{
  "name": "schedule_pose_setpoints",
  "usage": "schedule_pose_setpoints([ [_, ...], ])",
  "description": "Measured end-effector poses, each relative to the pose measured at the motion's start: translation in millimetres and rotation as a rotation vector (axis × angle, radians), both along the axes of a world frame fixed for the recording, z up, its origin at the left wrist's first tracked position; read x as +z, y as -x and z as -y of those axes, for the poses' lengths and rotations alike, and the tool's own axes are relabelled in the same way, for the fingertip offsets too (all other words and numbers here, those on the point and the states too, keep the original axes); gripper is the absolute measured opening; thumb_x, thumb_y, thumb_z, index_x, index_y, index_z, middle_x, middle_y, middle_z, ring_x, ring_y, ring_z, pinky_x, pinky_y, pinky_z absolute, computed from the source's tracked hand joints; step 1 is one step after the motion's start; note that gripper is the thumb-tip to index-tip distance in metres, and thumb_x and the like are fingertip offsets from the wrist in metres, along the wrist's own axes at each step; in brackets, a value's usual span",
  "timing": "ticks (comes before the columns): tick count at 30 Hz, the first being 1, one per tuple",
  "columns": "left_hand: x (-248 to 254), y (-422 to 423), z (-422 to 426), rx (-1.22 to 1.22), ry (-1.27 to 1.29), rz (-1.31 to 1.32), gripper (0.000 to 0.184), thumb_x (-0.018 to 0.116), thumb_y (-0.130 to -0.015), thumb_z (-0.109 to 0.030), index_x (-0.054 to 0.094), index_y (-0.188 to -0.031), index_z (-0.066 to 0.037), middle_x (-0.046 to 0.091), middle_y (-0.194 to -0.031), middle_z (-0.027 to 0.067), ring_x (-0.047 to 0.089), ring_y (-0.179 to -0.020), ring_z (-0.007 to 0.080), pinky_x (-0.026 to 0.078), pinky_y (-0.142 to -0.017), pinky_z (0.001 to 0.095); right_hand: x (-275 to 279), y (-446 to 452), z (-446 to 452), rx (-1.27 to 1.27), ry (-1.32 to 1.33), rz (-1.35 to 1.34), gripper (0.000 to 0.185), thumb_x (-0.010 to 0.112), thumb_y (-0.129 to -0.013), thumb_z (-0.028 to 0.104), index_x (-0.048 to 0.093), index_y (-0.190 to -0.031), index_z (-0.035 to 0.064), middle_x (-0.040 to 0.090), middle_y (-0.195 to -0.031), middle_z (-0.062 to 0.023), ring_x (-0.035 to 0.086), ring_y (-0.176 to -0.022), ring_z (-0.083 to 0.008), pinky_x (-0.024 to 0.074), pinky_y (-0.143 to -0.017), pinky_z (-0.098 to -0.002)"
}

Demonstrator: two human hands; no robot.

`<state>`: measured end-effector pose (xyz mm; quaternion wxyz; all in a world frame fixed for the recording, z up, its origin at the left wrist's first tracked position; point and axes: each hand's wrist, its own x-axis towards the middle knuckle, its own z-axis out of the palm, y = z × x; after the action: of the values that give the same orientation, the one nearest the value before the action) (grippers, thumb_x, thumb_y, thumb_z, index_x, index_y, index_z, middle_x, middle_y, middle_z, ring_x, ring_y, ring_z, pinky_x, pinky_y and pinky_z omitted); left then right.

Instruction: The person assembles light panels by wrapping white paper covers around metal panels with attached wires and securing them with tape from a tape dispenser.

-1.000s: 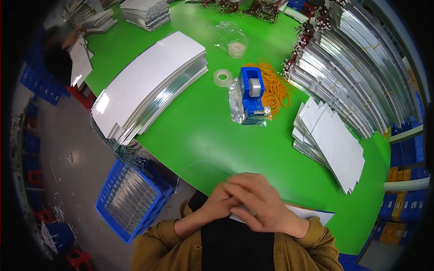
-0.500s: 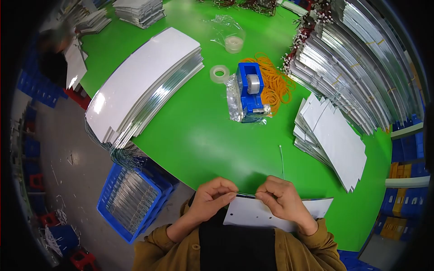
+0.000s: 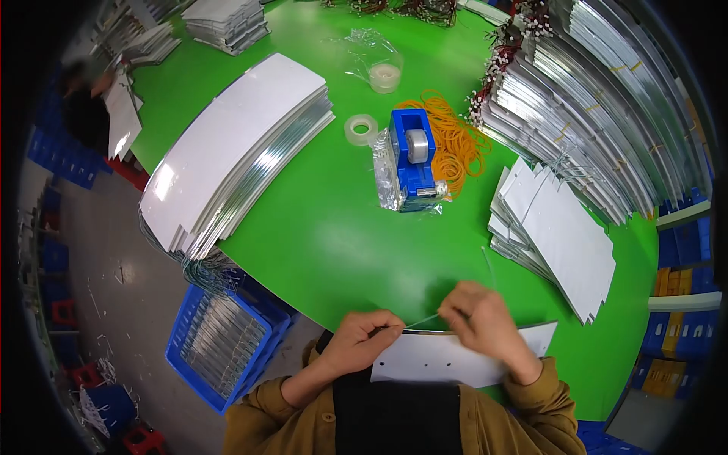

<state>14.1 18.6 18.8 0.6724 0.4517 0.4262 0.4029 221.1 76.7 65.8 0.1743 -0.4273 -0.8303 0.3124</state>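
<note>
A white card (image 3: pixel 432 362) with small dark holes lies along the table's near edge, against my body. My left hand (image 3: pixel 365 340) pinches the card's upper left edge together with the end of a thin pale green cord (image 3: pixel 423 321). The cord runs to my right hand (image 3: pixel 476 317), whose fingers are closed on it just above the card's far edge. A loose end of the cord sticks up beyond my right hand, which is slightly blurred.
A blue tape dispenser (image 3: pixel 413 163) stands beside orange rubber bands (image 3: pixel 455 148) and a tape roll (image 3: pixel 361 130). White card stacks lie left (image 3: pixel 235 144) and right (image 3: pixel 561 235). A blue crate (image 3: pixel 220 345) is below left. Another person (image 3: pixel 87 106) is far left.
My hands came apart from each other, uncovering the card. Since then my right hand has risen slightly off the card and drawn the cord out between both hands.
</note>
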Motion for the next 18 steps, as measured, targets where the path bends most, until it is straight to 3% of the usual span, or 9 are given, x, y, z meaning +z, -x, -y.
schedule_pose_setpoints([
  [3,-4,3,-4,0.015,0.037,0.011,0.008,0.053,-0.083,-0.002,0.060,-0.079,0.000,0.047,-0.061,-0.0049,0.032,-0.052,0.0035,0.026,-0.048,0.0169,11,-7,-26,-0.046,-0.130,0.163,0.004,0.058,-0.071,-0.002,0.058,-0.073,0.0009,0.051,-0.066,-0.0050,0.046,-0.060,-0.0170,0.0384,-0.058,-0.0270],
  [5,-7,4,-5,0.027,0.082,0.018,0.008,0.053,-0.083,0.001,0.060,-0.080,0.000,0.047,-0.063,-0.0047,0.032,-0.053,0.0035,0.026,-0.050,0.0161,20,2,-48,-0.155,-0.138,-0.154,0.002,0.057,-0.072,-0.001,0.057,-0.072,0.0016,0.049,-0.066,-0.0067,0.045,-0.058,-0.0195,0.0384,-0.054,-0.0273],
  [8,-9,1,-8,0.042,0.074,0.014,0.009,0.053,-0.083,-0.002,0.061,-0.079,0.000,0.046,-0.060,-0.0050,0.032,-0.051,0.0033,0.026,-0.048,0.0169,24,21,-86,-0.207,-0.216,-0.281,0.004,0.059,-0.071,0.000,0.060,-0.076,0.0000,0.049,-0.067,-0.0056,0.044,-0.056,-0.0160,0.0375,-0.054,-0.0248],
  [10,-9,1,-10,0.056,0.064,0.009,0.010,0.054,-0.082,-0.005,0.062,-0.078,-0.001,0.046,-0.056,-0.0054,0.032,-0.048,0.0031,0.026,-0.045,0.0176,13,29,-108,-0.322,-0.059,-0.316,0.005,0.062,-0.073,0.003,0.061,-0.075,-0.0013,0.049,-0.065,-0.0026,0.041,-0.055,-0.0107,0.0357,-0.052,-0.0220],
  [15,-5,4,-11,0.050,0.084,0.000,0.008,0.053,-0.082,0.001,0.060,-0.078,0.000,0.047,-0.062,-0.0044,0.032,-0.053,0.0032,0.026,-0.050,0.0159,2,33,-131,-0.272,0.264,-0.349,0.005,0.061,-0.076,0.002,0.062,-0.076,-0.0022,0.052,-0.066,-0.0007,0.042,-0.060,-0.0076,0.0352,-0.057,-0.0194],
  [18,-7,3,-10,0.052,0.067,-0.008,0.008,0.053,-0.082,0.001,0.060,-0.078,0.001,0.048,-0.063,-0.0041,0.033,-0.053,0.0033,0.026,-0.050,0.0159,-10,36,-132,-0.317,0.292,-0.454,0.005,0.061,-0.076,0.003,0.061,-0.074,-0.0021,0.052,-0.064,0.0004,0.041,-0.058,-0.0071,0.0346,-0.056,-0.0192],
])
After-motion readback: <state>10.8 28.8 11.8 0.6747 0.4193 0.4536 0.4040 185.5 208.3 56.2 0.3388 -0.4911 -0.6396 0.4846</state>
